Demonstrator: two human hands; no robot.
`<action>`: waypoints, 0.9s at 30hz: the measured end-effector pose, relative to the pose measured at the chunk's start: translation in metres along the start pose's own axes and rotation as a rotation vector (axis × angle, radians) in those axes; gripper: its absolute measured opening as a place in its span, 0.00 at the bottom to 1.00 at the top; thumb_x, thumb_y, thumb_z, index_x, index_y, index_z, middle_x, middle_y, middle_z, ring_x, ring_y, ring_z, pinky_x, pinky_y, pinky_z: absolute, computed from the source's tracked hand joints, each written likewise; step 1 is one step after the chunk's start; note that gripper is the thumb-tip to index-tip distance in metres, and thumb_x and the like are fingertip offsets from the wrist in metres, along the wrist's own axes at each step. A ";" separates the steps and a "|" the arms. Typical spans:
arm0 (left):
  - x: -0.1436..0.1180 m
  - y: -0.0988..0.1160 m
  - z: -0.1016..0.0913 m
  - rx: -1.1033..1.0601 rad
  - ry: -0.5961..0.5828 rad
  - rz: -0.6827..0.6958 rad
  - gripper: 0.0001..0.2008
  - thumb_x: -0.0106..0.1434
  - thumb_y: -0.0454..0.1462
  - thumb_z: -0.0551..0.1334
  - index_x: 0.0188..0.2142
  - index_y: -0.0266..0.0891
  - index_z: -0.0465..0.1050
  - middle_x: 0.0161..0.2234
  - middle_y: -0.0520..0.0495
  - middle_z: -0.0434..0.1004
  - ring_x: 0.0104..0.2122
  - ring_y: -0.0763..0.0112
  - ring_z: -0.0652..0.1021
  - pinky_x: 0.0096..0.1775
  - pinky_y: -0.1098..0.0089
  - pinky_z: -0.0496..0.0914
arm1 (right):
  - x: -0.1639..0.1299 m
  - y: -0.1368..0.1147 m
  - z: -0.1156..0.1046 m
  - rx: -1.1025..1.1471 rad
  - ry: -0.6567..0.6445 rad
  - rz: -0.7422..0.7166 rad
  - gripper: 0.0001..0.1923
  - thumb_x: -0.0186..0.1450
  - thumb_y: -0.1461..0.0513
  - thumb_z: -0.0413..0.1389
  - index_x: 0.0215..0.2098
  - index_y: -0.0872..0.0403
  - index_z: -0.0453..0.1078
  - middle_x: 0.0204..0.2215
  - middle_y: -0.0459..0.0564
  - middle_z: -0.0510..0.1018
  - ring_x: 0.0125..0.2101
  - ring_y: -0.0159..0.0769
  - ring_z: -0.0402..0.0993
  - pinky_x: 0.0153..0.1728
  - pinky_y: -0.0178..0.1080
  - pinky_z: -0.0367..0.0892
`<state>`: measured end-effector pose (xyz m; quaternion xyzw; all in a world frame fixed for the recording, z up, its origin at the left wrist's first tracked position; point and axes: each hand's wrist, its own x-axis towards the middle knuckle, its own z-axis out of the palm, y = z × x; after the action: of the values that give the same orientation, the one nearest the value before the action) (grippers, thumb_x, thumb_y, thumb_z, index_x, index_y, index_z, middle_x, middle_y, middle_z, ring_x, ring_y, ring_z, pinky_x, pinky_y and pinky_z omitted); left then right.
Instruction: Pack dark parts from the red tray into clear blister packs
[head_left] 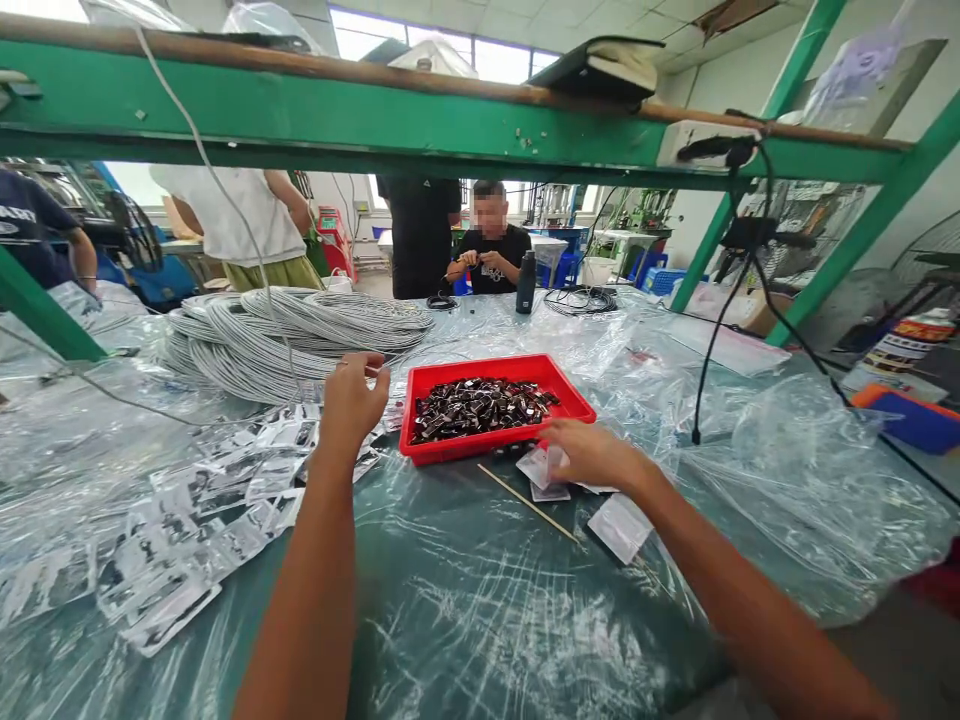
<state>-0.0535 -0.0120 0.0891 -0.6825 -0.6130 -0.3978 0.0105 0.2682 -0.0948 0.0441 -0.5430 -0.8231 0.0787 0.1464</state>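
Note:
A red tray (576, 398) filled with several small dark parts (480, 405) sits in the middle of the plastic-covered table. My left hand (352, 398) hovers just left of the tray, fingers curled; whether it grips anything is unclear. My right hand (589, 452) rests in front of the tray's near right corner, fingers on small clear plastic bags (541, 470). Another clear bag (620, 527) lies by my right forearm. A thin wooden stick (525, 500) lies between my arms.
Many filled little bags (195, 530) spread over the left of the table. A big coil of grey cable (292, 335) lies behind them. A seated person (491, 255) works across the table beside a dark bottle (526, 282). Green frame posts (855, 240) and hanging black cable (720, 320) stand at right.

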 end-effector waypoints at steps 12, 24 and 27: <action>-0.115 0.067 -0.051 -0.156 -0.358 0.366 0.12 0.66 0.44 0.56 0.44 0.42 0.72 0.44 0.43 0.77 0.43 0.59 0.77 0.47 0.60 0.71 | -0.045 -0.029 0.030 0.045 0.110 -0.199 0.18 0.58 0.66 0.62 0.47 0.52 0.76 0.49 0.56 0.76 0.49 0.46 0.74 0.52 0.47 0.70; -0.229 -0.009 -0.022 -0.041 -0.613 0.170 0.22 0.62 0.45 0.62 0.54 0.41 0.70 0.51 0.38 0.73 0.50 0.54 0.75 0.53 0.54 0.69 | -0.044 -0.058 0.076 -0.125 0.027 0.053 0.10 0.64 0.69 0.57 0.44 0.60 0.75 0.44 0.65 0.77 0.46 0.53 0.75 0.48 0.51 0.72; -0.210 -0.003 -0.017 -0.004 -0.634 0.203 0.21 0.59 0.46 0.63 0.49 0.39 0.72 0.46 0.38 0.74 0.47 0.52 0.75 0.49 0.55 0.70 | -0.038 -0.061 0.077 -0.269 -0.052 0.126 0.13 0.62 0.74 0.53 0.41 0.59 0.75 0.44 0.66 0.77 0.45 0.53 0.75 0.40 0.46 0.74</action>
<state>-0.0502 -0.1935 -0.0174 -0.8299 -0.5141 -0.1636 -0.1425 0.2042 -0.1516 -0.0170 -0.6062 -0.7939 -0.0094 0.0457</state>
